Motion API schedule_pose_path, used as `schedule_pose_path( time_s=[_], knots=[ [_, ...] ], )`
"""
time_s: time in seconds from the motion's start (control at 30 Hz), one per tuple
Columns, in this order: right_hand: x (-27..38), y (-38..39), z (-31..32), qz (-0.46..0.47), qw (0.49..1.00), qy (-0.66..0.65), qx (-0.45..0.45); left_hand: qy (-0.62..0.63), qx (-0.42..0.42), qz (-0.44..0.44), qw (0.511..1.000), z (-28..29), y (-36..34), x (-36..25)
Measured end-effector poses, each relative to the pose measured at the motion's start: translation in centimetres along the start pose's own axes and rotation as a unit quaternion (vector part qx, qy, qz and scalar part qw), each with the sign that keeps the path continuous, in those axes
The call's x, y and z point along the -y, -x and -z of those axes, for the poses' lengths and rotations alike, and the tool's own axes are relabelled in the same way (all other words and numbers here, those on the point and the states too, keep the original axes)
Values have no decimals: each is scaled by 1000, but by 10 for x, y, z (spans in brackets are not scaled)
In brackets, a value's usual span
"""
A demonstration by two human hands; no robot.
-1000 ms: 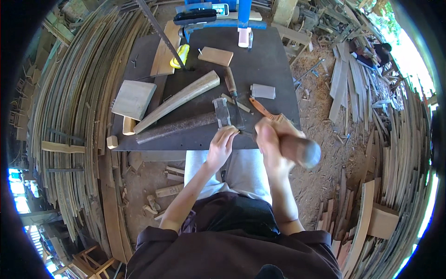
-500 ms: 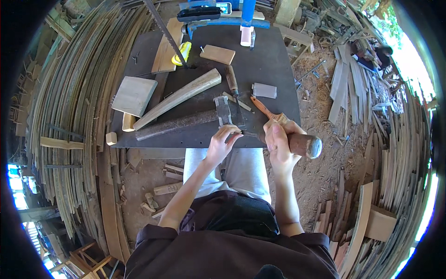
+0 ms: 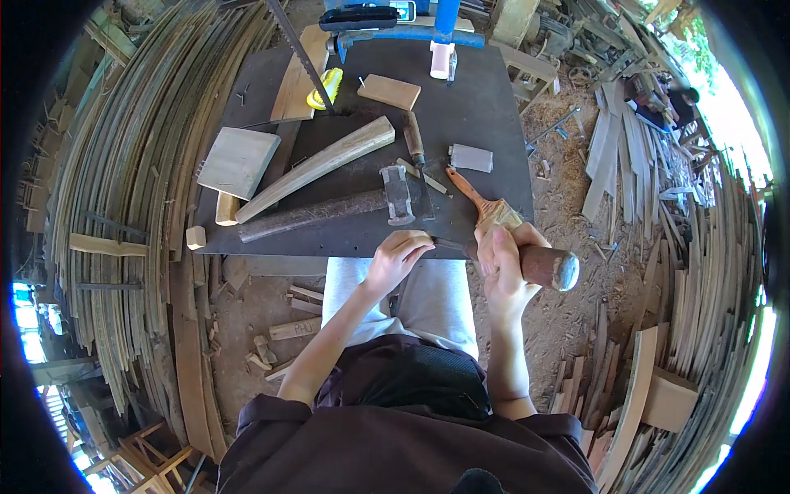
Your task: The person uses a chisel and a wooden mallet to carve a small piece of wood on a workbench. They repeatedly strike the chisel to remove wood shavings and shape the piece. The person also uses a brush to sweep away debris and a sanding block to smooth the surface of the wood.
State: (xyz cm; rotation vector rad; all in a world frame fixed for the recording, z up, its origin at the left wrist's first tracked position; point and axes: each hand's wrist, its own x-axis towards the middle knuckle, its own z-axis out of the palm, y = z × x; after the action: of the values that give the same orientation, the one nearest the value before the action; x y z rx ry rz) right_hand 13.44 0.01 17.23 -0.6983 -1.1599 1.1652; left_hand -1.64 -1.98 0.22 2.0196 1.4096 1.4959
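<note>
My right hand [image 3: 504, 267] is wrapped round the thick wooden handle [image 3: 551, 268] of a chisel, held over the dark workbench's front edge. My left hand [image 3: 397, 262] has its fingers pressed together at the tip of the narrow metal blade [image 3: 451, 244]; their grip partly hides it. A paintbrush [image 3: 470, 188] lies just beyond my right hand. Above my left hand rests a sledgehammer [image 3: 399, 198], near another wooden-handled chisel [image 3: 412, 136]. A long wooden bar [image 3: 317, 169] lies diagonally behind the hammer.
The workbench [image 3: 477, 99] also carries a pale block [image 3: 237, 160], a saw blade [image 3: 300, 62], a yellow object [image 3: 325, 89] and a blue clamp [image 3: 444, 25]. Stacked timber [image 3: 123, 206] lines both sides. A person [image 3: 681, 103] is at upper right, near loose planks.
Both hands and the held chisel have shifted a little to the right. The bench and the things on it now appear slightly higher in the view.
</note>
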Motion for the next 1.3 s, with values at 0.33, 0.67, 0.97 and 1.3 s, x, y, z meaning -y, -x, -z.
schedule_pose_path(
  time_s=[0.33, 0.67, 0.97, 1.3],
  knots=[
    [-7, 4, 11, 135, 983, 37, 121, -36, -36, -17, 999, -2, 11, -8],
    [28, -20, -3, 42, 997, -67, -19, -2, -122, 70, 990, 30, 12, -27],
    [21, -23, -15, 31, 998, -47, -43, 9, -116, 82, 990, 17, 22, -19],
    [17, -24, -26, 16, 997, -62, 34, 50, -104, 74, 991, 4, 14, -22]
  ],
)
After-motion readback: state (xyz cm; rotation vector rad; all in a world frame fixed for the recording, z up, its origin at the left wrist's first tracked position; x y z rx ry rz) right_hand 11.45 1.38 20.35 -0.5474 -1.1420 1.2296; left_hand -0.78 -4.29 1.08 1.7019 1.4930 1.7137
